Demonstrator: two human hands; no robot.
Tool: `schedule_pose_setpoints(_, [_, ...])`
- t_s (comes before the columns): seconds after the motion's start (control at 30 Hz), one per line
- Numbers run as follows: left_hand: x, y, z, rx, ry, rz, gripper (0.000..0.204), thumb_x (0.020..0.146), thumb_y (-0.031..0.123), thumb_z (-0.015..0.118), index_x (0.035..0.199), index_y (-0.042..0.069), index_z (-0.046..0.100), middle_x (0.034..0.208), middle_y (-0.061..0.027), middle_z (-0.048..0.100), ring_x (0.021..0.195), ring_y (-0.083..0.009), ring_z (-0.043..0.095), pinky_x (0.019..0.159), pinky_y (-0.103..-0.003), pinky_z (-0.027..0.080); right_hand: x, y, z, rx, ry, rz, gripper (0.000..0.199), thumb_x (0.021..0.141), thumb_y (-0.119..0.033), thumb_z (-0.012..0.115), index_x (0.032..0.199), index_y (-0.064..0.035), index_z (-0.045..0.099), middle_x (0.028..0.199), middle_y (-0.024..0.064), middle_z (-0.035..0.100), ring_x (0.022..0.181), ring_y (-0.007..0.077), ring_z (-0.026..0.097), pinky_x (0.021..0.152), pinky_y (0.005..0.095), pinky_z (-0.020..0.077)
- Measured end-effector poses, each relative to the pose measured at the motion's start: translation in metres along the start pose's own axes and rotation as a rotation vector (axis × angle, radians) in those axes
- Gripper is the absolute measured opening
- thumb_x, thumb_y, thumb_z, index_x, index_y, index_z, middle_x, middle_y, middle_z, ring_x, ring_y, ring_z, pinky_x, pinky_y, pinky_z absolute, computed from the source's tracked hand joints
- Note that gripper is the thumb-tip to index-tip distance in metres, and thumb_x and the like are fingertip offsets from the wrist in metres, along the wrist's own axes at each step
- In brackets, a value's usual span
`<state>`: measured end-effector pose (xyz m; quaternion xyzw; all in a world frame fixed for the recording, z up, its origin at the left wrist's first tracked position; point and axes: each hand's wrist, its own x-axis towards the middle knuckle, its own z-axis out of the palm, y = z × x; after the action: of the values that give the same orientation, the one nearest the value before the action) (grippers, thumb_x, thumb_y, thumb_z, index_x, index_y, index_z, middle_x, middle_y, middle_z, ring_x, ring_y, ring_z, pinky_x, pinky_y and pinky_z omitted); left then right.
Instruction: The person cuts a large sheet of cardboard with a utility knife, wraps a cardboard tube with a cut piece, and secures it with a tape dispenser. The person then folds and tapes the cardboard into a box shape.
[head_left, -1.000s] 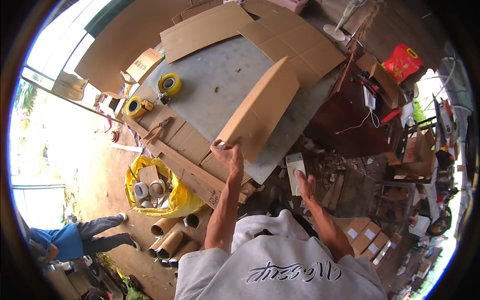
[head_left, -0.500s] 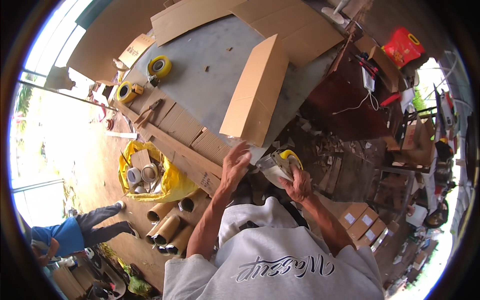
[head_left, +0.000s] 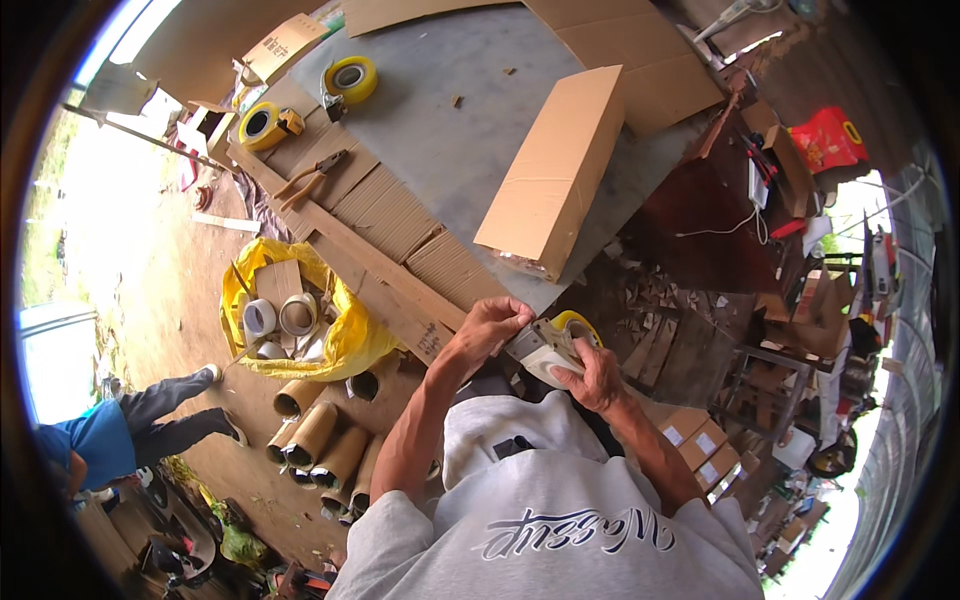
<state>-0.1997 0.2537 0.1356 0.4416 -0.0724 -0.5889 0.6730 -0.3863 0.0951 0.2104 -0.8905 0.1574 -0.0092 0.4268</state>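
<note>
My right hand point(head_left: 594, 376) grips a tape dispenser point(head_left: 543, 358) with a pale body and a yellow roll, held close to my body below the table edge. Just left of the dispenser's front end, my left hand point(head_left: 490, 332) is closed in a pinch; what lies between the fingertips is too small to make out. Beyond both hands a long brown cardboard box point(head_left: 553, 165) lies on the grey tabletop point(head_left: 430, 130), with clear tape showing at its near end.
Two more yellow tape rolls point(head_left: 352, 80) and pliers point(head_left: 313, 180) rest at the table's left. On the floor are a yellow bag point(head_left: 350, 350) of tape rolls and several cardboard tubes point(head_left: 312, 436). Another person point(head_left: 100, 440) is at far left. Right stands a dark red table point(head_left: 700, 210).
My left hand has gone from loosely spread near the box end to a pinch beside the dispenser. The dispenser has turned slightly toward it. The whole view has shifted.
</note>
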Motion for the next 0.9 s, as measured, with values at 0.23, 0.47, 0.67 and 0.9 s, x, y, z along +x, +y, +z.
schedule_pose_setpoints(0.23, [0.008,0.017,-0.034,0.269,0.196,0.158,0.018,0.092,0.017,0.080,0.095,0.000,0.076,0.082,0.0011,0.070,0.075,-0.0080,0.059,0.070,-0.025,0.050,0.027,-0.021,0.031,-0.030,0.020,0.177,0.046,0.092,-0.044,0.069,0.098,-0.0007,0.057,0.083,0.0254,0.068,0.080,0.0479,0.068,0.071,0.0501,0.0551])
schedule_pose_setpoints(0.47, [0.068,0.037,-0.095,0.376,0.261,0.354,0.017,0.090,0.014,0.080,0.092,-0.001,0.075,0.082,-0.0004,0.071,0.080,-0.0095,0.062,0.079,-0.028,0.052,0.054,-0.014,0.068,-0.127,0.064,0.279,0.046,0.094,-0.044,0.067,0.103,0.0002,0.056,0.086,0.0296,0.068,0.083,0.0504,0.068,0.073,0.0530,0.0550])
schedule_pose_setpoints(0.67, [0.104,0.056,-0.122,0.410,0.227,0.409,0.013,0.090,0.013,0.080,0.089,0.002,0.074,0.083,0.0023,0.066,0.084,-0.0097,0.060,0.083,-0.028,0.049,0.063,-0.021,0.085,-0.213,0.145,0.352,0.044,0.094,-0.045,0.067,0.095,-0.0034,0.052,0.074,0.0280,0.067,0.072,0.0488,0.068,0.066,0.0545,0.0544])
schedule_pose_setpoints(0.9, [0.145,0.063,-0.137,0.505,0.181,0.447,0.013,0.091,0.013,0.079,0.087,0.002,0.074,0.083,0.0002,0.066,0.085,-0.0103,0.059,0.081,-0.029,0.048,0.086,-0.017,0.116,-0.276,0.171,0.481,0.047,0.095,-0.045,0.067,0.103,-0.0014,0.053,0.081,0.0271,0.067,0.077,0.0496,0.067,0.067,0.0563,0.0508])
